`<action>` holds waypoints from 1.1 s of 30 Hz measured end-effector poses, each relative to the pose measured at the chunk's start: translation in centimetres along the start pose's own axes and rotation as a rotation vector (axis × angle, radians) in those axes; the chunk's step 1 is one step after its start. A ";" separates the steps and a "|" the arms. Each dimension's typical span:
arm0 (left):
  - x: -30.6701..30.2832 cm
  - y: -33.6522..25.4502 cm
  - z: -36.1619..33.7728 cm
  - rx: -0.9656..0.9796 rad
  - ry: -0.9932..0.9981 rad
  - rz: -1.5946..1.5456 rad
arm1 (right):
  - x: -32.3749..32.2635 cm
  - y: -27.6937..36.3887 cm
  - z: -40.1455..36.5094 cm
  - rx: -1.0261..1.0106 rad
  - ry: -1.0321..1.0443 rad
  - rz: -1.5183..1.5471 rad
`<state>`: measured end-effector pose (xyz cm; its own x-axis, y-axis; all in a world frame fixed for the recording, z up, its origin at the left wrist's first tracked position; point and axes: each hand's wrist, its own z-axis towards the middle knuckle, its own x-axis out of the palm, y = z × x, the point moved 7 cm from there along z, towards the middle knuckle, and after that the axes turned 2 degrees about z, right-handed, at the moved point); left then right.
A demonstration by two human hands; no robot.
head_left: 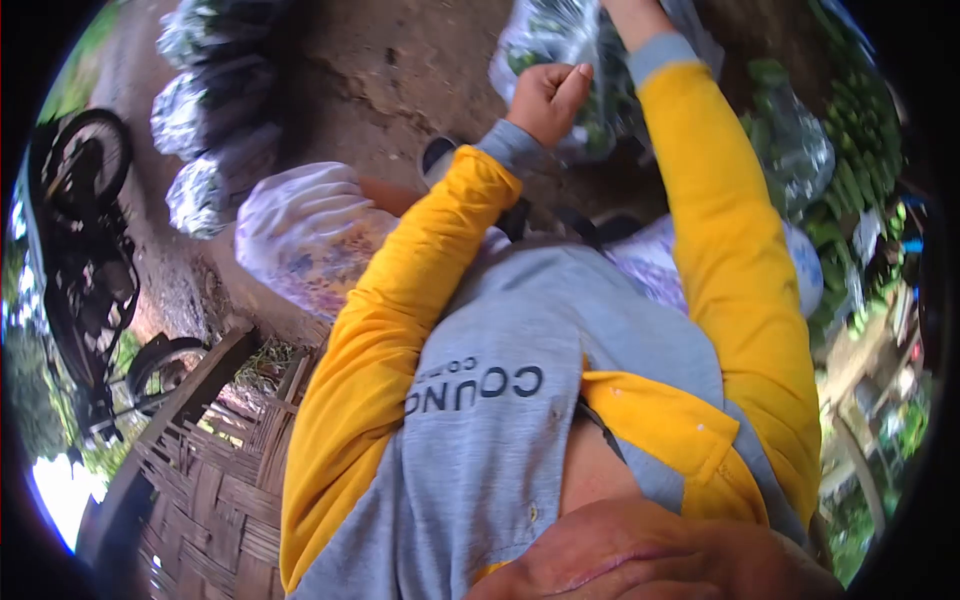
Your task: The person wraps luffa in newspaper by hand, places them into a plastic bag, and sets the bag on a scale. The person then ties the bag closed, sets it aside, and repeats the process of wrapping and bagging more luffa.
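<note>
- Bag [608, 105] of greens looks light, soft, slippery; I'd bunch its loose plastic.
- Left hand [550, 100] curled closed; right hand's [635, 18] grip I can't tell.

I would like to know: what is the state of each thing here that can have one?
Left hand: curled shut; grip unclear
Right hand: partly out of frame; grip unclear
Clear bag by the hands: greenery inside; mouth unclear
Three bags at left: bulging, in a row
Motorbike: no rider visible
Shirt neck: unbuttoned, folded open
</note>
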<state>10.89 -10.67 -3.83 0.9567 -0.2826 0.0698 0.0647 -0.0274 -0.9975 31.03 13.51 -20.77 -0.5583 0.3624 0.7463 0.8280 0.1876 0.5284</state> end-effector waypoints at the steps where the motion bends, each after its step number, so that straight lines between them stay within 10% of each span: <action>1: -2.0 -0.1 1.2 -0.056 -0.128 -0.213 | 2.0 0.3 -2.5 0.019 0.075 -0.051; 7: -7.7 2.3 8.5 -0.382 -0.526 -0.916 | 12.0 -0.1 -21.8 0.192 0.345 -1.160; 8: -6.9 3.2 9.9 -0.444 -0.496 -0.950 | 13.0 -0.6 -22.7 -0.736 0.676 -1.487; 10: -4.4 2.7 12.7 -0.398 -0.369 -0.848 | 10.9 -2.9 -23.5 -0.379 0.363 -1.856; 11: -3.6 3.8 15.7 -0.008 -0.328 -0.429 | 11.0 -3.0 -24.0 -0.542 0.353 -1.840; 13: -3.0 1.8 16.1 0.159 -0.310 0.026 | 10.8 -3.1 -24.2 -0.724 0.327 -1.756; 14: -2.6 -0.8 13.1 -0.051 -0.329 0.040 | 10.0 -3.1 -23.8 -0.737 0.300 -1.701; 17: -4.7 -2.9 7.9 0.114 -0.605 0.227 | 9.7 -2.4 -23.9 -0.487 0.087 -1.504; 20: -2.0 -0.2 5.9 -0.111 -0.235 0.519 | 10.7 -2.4 -24.3 -0.505 0.045 -1.537; 25: -2.1 1.4 7.1 -0.060 -0.463 0.271 | 10.7 -1.8 -24.6 -0.609 0.077 -1.441; 28: -1.7 7.3 10.3 -0.225 -0.447 -0.539 | 8.1 -0.1 -23.9 -0.439 -0.122 -0.808; 30: -2.1 5.5 9.5 -0.258 -0.364 -0.125 | 9.8 1.4 -25.8 -0.411 -0.040 -0.397; 33: 0.8 3.3 10.0 0.076 -0.112 0.673 | 13.4 1.5 -27.1 -0.427 0.079 -0.570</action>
<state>14.74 -1.37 -7.10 0.8192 -0.1132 -0.5623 -0.5380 0.1881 -0.8217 23.38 -6.11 0.95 -0.9134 0.2446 0.3254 0.3228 -0.0515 0.9450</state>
